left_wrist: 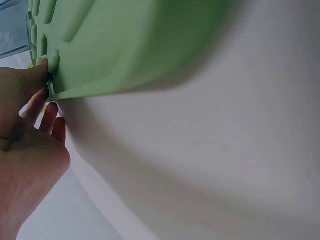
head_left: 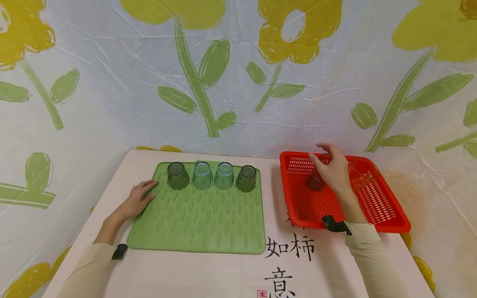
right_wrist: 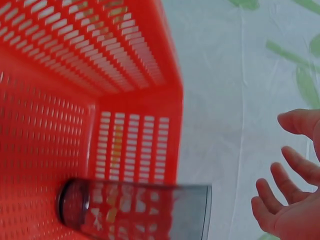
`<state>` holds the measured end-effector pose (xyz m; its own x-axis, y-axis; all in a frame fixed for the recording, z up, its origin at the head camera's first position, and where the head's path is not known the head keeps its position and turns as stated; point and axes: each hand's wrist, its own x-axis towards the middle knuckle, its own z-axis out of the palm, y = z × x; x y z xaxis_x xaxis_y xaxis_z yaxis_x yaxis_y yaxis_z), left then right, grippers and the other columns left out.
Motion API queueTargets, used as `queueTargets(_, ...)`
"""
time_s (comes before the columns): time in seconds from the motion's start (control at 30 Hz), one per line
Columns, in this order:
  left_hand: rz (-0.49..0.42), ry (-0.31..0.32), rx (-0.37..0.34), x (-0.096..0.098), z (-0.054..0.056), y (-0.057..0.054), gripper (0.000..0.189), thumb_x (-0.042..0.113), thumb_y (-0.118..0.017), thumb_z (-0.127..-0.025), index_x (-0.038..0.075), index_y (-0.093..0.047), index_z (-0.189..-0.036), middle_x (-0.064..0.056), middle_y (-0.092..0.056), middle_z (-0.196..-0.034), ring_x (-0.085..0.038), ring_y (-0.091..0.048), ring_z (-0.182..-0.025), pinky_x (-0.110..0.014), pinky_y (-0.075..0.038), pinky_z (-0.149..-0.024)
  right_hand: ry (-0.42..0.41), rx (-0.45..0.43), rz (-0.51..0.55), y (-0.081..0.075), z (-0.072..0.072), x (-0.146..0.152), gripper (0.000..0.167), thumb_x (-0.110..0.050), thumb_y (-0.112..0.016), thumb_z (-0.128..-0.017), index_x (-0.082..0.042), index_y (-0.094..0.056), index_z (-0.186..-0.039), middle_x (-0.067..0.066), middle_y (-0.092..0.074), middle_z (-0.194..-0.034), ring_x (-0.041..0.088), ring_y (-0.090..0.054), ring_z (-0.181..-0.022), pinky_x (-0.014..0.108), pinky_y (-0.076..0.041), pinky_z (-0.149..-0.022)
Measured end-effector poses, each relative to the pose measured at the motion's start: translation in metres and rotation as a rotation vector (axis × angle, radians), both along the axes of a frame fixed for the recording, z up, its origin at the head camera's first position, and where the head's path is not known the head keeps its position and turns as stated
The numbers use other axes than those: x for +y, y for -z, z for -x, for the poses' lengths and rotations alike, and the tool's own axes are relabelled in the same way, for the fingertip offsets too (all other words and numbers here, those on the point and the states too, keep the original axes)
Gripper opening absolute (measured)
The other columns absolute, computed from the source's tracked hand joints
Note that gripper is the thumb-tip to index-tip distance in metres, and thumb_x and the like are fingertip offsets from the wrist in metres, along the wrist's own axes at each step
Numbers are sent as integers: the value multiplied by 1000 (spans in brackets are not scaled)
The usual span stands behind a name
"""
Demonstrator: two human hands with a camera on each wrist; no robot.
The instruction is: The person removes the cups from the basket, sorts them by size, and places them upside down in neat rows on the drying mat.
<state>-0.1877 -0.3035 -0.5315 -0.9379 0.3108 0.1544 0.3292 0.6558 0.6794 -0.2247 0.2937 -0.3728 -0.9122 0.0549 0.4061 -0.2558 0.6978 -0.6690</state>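
Observation:
My left hand (head_left: 138, 199) pinches the left edge of a green drying mat (head_left: 201, 219). In the left wrist view its thumb lies on top of the mat, with the fingers (left_wrist: 48, 117) at the underside of the edge. Over a red plastic basket (head_left: 346, 228) is my right hand (head_left: 335, 171), fingers spread and thumb apart. Just below it a tall, dark tinted glass (head_left: 316, 182) stands in the basket. In the right wrist view there is a gap between the fingers (right_wrist: 286, 182) and the rim of that glass (right_wrist: 192, 212).
Along the mat's back edge several glasses stand upside down in a row: a grey glass (head_left: 178, 176), two bluish ones (head_left: 203, 176) and another grey glass (head_left: 246, 179). A clear glass (head_left: 363, 171) is at the basket's right side. A flower-patterned cloth (head_left: 242, 103) hangs behind the table.

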Motion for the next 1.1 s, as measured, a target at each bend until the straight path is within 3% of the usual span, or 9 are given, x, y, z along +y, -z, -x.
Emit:
queueTargets(0.07, 21, -10, -16, 1, 0, -2, 46, -2, -57, -103, -19, -42, -143, -41, -36, -145, -59, -30, -129, -70, -29, -99, 19, -16, 2, -1, 1, 6, 44, -18, -74, -96, 3, -60, -133, 25, -58, -133, 44, -52, -125, 59, -42, -104)
queueTargets(0.17, 38, -13, -15, 3, 0, -4, 46, -3, -58, -102, -20, -43, -142, -40, -38, -144, -58, -33, -128, -68, -31, -98, 44, -59, 4, 0, 1, 14, 49, -21, -74, -97, 3, -57, -136, 26, -55, -138, 45, -46, -132, 63, -38, -108)
queueTargets(0.47, 27, -2, 20, 1, 1, 0, 46, -6, -57, -101, -21, -42, -142, -42, -37, -142, -60, -31, -130, -67, -28, -98, 61, -161, -45, 7, 4, 35, 63, -25, -71, -98, 7, -45, -146, 32, -45, -144, 50, -38, -134, 66, -31, -110)
queueTargets(0.87, -22, 21, 53, 1, -1, 3, 46, -4, -57, -101, -21, -43, -141, -43, -37, -141, -59, -32, -130, -67, -24, -99, 23, -355, -85, 14, 10, 51, 93, -25, -79, -92, 14, -22, -154, 43, -25, -150, 59, -27, -138, 72, -29, -110)
queueTargets(0.93, -27, 25, 84, 1, -2, 5, 45, -1, -55, -103, -19, -43, -143, -41, -38, -139, -57, -32, -130, -63, -24, -101, 9, -396, -54, 15, 11, 53, 99, -22, -81, -91, 14, -15, -155, 44, -23, -150, 59, -26, -138, 72, -28, -110)
queueTargets(1.1, -20, 30, 80, 0, 0, 4, 45, 0, -55, -104, -19, -42, -143, -41, -38, -140, -57, -32, -130, -63, -24, -101, -18, -501, 97, 18, 12, 57, 104, -15, -81, -91, 13, -3, -154, 43, -25, -151, 56, -29, -139, 64, -29, -115)
